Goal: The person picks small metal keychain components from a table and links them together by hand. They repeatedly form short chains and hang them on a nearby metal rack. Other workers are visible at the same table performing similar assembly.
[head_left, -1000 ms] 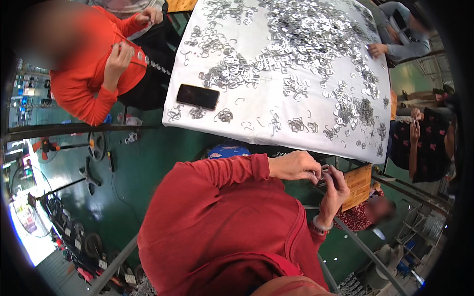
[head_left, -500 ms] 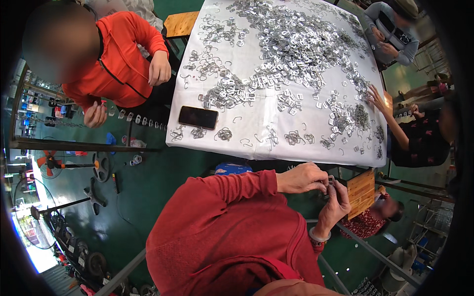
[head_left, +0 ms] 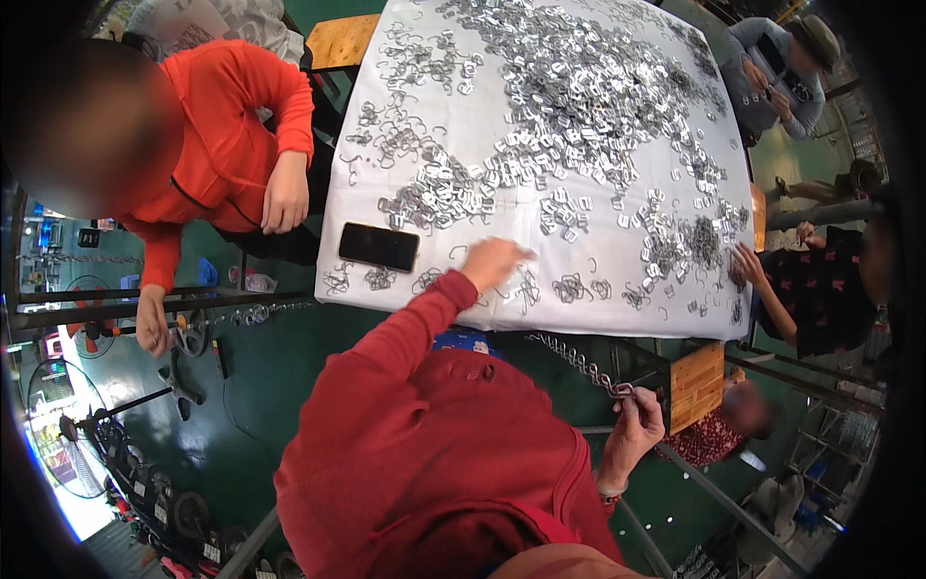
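Note:
My right hand (head_left: pixel 637 425) is closed in a pinch on the end of a metal chain (head_left: pixel 576 359), low in front of the table edge. The chain of linked silvery pieces runs from my fingers up and left, below the edge. Over the near part of the white-covered table (head_left: pixel 453 307), my left hand (head_left: pixel 494 262) reaches out, its fingers smeared by motion. Close by it lie thin bent wire hooks (head_left: pixel 526 289). A large heap of flat metal links (head_left: pixel 579 106) spreads farther back on the cloth.
A black phone (head_left: pixel 378 247) lies at the table's near left. A person in an orange-red jacket (head_left: pixel 231 125) sits at left; others (head_left: pixel 820 299) work along the right side. Wooden stools (head_left: pixel 696 386) stand around the table. A fan (head_left: pixel 96 318) is at far left.
My left hand has left my right hand and moved up and left over the table. My right hand has dropped slightly, and the hanging chain now shows. The person at left has lowered a hand.

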The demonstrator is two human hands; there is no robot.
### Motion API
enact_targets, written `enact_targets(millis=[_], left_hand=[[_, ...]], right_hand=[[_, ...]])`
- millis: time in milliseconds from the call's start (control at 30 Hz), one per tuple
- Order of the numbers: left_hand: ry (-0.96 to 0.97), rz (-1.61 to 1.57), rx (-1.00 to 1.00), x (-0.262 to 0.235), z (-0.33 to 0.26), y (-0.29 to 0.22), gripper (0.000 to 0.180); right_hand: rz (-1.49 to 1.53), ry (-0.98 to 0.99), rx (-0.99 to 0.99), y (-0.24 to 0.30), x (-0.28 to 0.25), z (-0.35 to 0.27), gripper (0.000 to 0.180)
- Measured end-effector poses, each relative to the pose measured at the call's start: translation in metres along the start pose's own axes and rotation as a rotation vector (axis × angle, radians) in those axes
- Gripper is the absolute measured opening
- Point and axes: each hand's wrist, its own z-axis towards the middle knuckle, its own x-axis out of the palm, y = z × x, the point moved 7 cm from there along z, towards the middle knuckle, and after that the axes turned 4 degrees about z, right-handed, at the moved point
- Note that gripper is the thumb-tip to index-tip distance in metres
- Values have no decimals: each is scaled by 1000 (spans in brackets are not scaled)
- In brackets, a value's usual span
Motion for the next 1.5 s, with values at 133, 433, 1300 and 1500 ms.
enact_targets(millis=[133,433,1300,1500], left_hand=[[-67,17,-583,9,24,108,38],[-276,153,-541,30,47,122,11],[34,-986,445,-66,-31,-196,11],[12,-624,927,-74,-69,-324,13]], right_hand=[[9,11,7,4,8,4,16],[24,34,-61,24,10,12,15],[100,-137,-100,36,-52,-31,17],[287,-238,-119,41,-65,-34,16]])
